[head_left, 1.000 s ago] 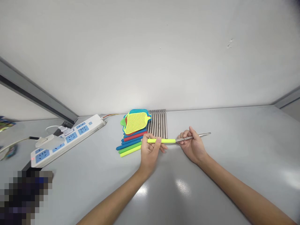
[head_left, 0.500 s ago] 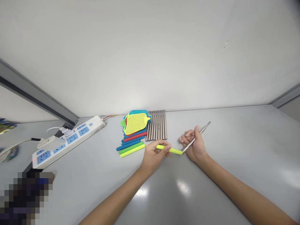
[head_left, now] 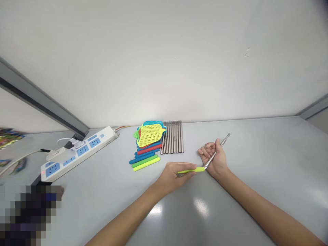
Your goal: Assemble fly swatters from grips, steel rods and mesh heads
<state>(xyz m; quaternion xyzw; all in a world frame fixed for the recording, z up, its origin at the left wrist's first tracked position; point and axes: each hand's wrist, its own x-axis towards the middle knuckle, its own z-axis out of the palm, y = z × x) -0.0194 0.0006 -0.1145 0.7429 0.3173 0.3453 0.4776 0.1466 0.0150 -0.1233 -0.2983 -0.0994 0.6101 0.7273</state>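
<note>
L hand (head_left: 172, 177) pinches the yellow tube (head_left: 200, 169) w/ straighter fingers than a sec ago — back end's dipped. Front end's at the steel rod (head_left: 210, 159), which R hand (head_left: 219, 163) grips w/ its thumb — so they meet bent, not lined up.

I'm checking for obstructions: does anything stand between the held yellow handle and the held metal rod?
Nothing visible does: the yellow handle in the left hand and the metal rod in the right hand appear to meet end to end, at an angle.
</note>
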